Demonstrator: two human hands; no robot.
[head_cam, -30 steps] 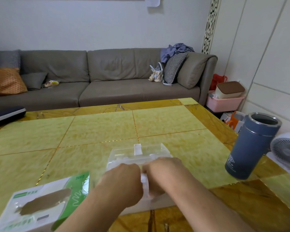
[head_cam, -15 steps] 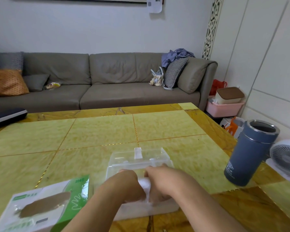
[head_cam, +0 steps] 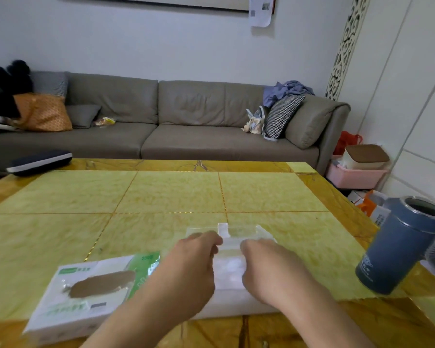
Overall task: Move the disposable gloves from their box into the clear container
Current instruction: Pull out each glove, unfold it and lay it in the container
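Both our hands, left hand and right hand, sit curled over the clear container on the worktop; grip unclear. Gloves inside. Press evenly, keep the box clear.

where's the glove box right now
In the head view the glove box lies on the table's near left, just left of the clear container.

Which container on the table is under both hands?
The clear container, between the green-and-white glove box and the blue canister; the left hand and right hand are on it.
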